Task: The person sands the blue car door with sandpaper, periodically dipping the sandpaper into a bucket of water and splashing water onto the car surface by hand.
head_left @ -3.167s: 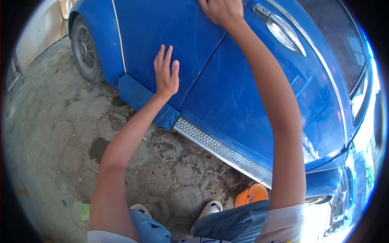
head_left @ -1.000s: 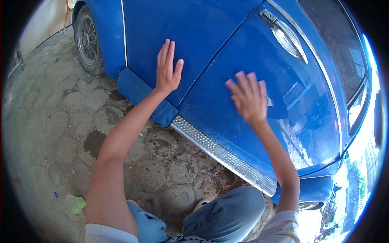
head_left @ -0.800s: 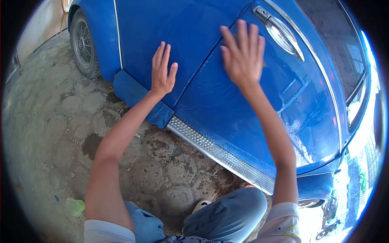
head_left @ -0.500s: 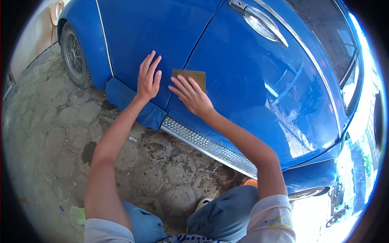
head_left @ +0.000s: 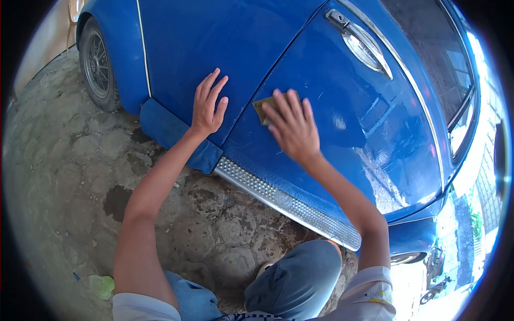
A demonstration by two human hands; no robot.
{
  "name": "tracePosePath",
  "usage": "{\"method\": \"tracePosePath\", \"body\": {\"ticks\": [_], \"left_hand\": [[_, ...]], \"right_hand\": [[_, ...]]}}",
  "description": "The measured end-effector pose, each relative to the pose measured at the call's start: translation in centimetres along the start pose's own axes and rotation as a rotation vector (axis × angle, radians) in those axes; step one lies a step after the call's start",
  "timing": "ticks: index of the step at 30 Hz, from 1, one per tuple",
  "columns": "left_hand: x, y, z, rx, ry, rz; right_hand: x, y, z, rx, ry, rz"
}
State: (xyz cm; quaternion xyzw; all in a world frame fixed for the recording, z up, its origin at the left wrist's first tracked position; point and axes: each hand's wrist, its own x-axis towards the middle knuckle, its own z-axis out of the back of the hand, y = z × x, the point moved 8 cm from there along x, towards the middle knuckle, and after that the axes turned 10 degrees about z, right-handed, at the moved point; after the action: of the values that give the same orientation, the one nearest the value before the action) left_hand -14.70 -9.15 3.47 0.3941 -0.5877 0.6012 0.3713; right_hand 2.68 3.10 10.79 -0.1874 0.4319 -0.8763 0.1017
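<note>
A brownish sheet (head_left: 261, 109) lies against the blue car door (head_left: 326, 69), just right of the seam between two panels. My right hand (head_left: 293, 125) presses flat over the sheet, its fingers spread and slightly blurred, covering much of it. Left of the seam, my left hand (head_left: 208, 109) rests with fingers apart on the blue side panel (head_left: 176, 48) and holds nothing. Above and right of my right hand is the chrome door handle (head_left: 364, 45).
Below the door runs a chrome running board (head_left: 289, 200), with a blue cloth-like cover (head_left: 176, 134) at its left part. A wheel (head_left: 98, 67) stands at the upper left. Rough stone paving (head_left: 80, 176) lies underneath, with a light green object (head_left: 101, 286) on it.
My right hand and the sheet have moved right across the door, and the sheet is tilted differently. My left hand appears slightly further right. The view has shifted a little.
</note>
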Motion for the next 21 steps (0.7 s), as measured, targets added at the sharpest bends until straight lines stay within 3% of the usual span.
{"method": "tracePosePath", "body": {"ticks": [3,7,10,14,17,19,21], "left_hand": [[0.1,-0.6,-0.4,0.015,-0.007,-0.017],[-0.3,-3.1,-1.2,-0.005,0.066,-0.123],[-1.1,-5.6,-2.4,-0.020,0.171,-0.213],[-1.3,-7.2,-3.4,-0.020,0.236,-0.294],[-0.2,-6.6,-3.3,-0.018,0.168,-0.238],[0.6,-5.1,-2.5,-0.041,0.067,-0.094],[0.8,-4.4,-2.3,-0.004,0.068,-0.076]], "right_hand": [[-4.6,3.2,-4.7,-0.130,0.053,0.089],[-7.8,4.8,-4.8,-0.096,0.092,0.059],[-10.8,5.9,-5.0,0.100,0.306,0.133],[-11.6,4.8,-3.4,0.126,0.320,0.169],[-7.7,2.8,-1.5,0.138,0.201,0.178],[-3.4,1.4,-1.1,0.159,0.107,0.147],[1.6,-0.6,0.3,0.028,-0.089,0.219]]}}
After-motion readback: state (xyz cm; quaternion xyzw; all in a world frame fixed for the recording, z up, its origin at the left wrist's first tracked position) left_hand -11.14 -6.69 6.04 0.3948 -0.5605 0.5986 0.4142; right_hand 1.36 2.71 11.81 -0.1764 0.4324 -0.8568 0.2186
